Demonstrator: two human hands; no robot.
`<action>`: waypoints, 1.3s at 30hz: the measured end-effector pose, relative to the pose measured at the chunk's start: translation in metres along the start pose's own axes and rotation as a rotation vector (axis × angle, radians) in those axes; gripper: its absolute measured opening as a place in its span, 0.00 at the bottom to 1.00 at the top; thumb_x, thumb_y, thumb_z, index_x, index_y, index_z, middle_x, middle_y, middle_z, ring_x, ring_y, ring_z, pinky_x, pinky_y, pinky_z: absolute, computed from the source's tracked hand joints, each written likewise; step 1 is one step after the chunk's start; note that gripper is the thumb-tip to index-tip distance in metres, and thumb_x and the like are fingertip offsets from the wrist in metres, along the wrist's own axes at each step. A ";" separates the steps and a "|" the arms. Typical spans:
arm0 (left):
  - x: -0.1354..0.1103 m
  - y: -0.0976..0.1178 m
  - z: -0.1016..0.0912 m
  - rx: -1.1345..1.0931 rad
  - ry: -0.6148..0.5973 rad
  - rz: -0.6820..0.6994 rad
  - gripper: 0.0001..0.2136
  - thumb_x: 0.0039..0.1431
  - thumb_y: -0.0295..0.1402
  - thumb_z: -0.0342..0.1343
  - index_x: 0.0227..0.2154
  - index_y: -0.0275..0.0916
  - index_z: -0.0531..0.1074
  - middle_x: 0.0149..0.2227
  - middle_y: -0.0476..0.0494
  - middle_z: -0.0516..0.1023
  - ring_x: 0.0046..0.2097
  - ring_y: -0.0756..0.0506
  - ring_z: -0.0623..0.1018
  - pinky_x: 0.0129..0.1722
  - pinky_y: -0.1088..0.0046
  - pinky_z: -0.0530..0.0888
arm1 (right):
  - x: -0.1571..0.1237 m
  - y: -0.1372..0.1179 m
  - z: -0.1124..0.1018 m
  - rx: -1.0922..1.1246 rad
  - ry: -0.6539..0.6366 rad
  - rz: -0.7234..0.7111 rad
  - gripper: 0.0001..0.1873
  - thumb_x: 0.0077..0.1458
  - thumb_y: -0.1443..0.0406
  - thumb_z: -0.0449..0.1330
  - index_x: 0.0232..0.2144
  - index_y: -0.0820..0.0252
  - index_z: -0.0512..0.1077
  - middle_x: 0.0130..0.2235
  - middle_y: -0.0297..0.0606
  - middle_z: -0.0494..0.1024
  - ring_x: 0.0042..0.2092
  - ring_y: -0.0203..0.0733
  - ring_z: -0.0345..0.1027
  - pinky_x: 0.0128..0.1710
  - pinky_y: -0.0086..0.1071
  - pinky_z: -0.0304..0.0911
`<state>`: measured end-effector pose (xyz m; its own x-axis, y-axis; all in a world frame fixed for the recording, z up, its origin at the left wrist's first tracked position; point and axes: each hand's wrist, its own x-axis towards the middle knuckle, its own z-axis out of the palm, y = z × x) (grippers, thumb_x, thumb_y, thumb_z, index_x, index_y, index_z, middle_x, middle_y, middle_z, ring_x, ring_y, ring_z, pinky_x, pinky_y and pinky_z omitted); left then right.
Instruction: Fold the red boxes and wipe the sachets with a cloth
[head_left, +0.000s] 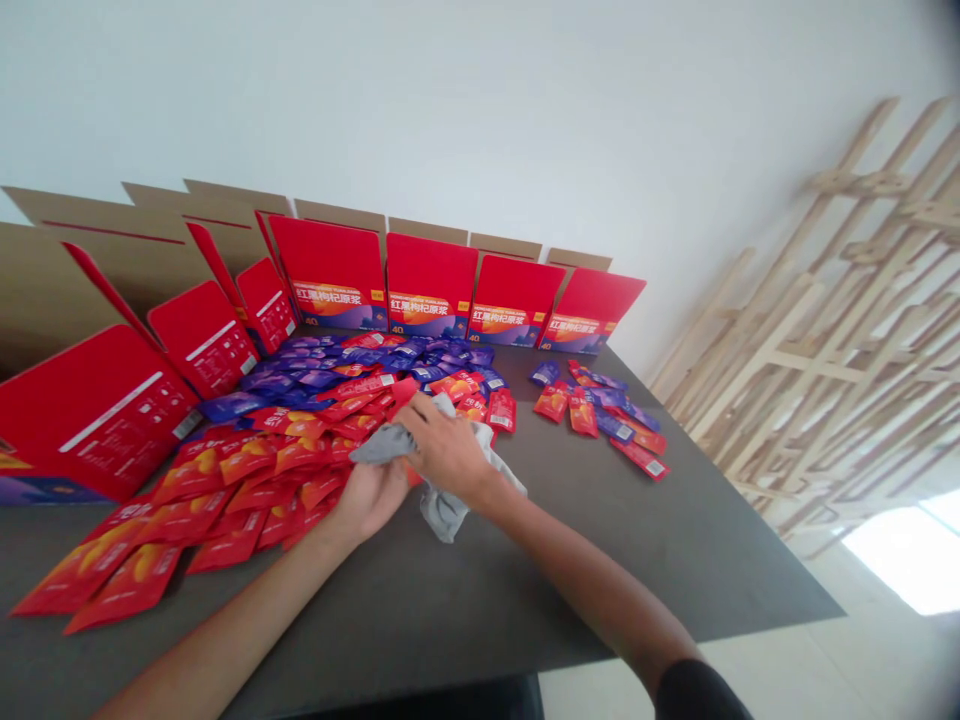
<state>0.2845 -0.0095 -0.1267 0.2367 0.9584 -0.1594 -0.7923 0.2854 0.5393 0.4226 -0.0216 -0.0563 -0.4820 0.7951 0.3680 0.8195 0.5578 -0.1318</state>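
Cloth point(442, 512), grey & crumpled, is sitting mid-table at the right edge of the big sachet pile point(247, 470). R hand point(448, 447) is pressing on top, fingers curled, gripping a fold. L hand point(373, 497) is closing round its left end. Smaller sachet bunch point(600, 415) is lying apart to the right. Red boxes point(431, 285) are standing along far side of table point(525, 600).
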 end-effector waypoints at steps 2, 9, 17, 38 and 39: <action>-0.004 -0.005 0.009 0.001 -0.024 -0.019 0.11 0.71 0.26 0.51 0.47 0.40 0.78 0.41 0.45 0.85 0.44 0.47 0.83 0.46 0.71 0.81 | 0.003 0.012 -0.004 0.051 0.066 0.128 0.13 0.65 0.67 0.55 0.52 0.54 0.69 0.54 0.41 0.72 0.48 0.46 0.72 0.36 0.34 0.70; -0.010 0.005 0.024 -0.017 -0.111 0.055 0.13 0.73 0.33 0.52 0.54 0.39 0.75 0.48 0.44 0.85 0.52 0.46 0.82 0.59 0.68 0.75 | 0.001 0.012 -0.003 0.244 0.139 0.260 0.15 0.67 0.60 0.56 0.54 0.56 0.65 0.54 0.44 0.72 0.49 0.48 0.72 0.42 0.38 0.69; -0.009 0.001 0.028 0.176 -0.141 0.150 0.14 0.68 0.38 0.59 0.53 0.43 0.76 0.53 0.43 0.81 0.54 0.44 0.79 0.54 0.67 0.76 | 0.007 0.038 -0.018 0.443 0.090 0.202 0.12 0.61 0.62 0.64 0.46 0.57 0.72 0.39 0.35 0.81 0.40 0.42 0.75 0.38 0.31 0.63; 0.030 0.025 -0.010 1.968 -0.208 0.792 0.21 0.63 0.36 0.56 0.59 0.40 0.74 0.59 0.28 0.77 0.63 0.27 0.71 0.66 0.41 0.56 | -0.075 0.243 -0.066 -0.052 0.126 1.123 0.16 0.61 0.61 0.61 0.43 0.68 0.83 0.43 0.61 0.82 0.45 0.51 0.80 0.41 0.36 0.67; 0.032 0.022 -0.010 1.930 -0.215 0.778 0.20 0.63 0.36 0.56 0.57 0.40 0.75 0.58 0.27 0.77 0.62 0.26 0.71 0.66 0.41 0.57 | -0.072 0.242 -0.070 -0.056 0.142 1.108 0.17 0.61 0.61 0.60 0.45 0.67 0.82 0.44 0.60 0.82 0.47 0.51 0.79 0.42 0.36 0.67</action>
<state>0.2690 0.0271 -0.1278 0.3803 0.7952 0.4723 0.6896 -0.5841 0.4281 0.6771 0.0393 -0.0502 0.5603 0.8096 0.1753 0.7885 -0.4565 -0.4122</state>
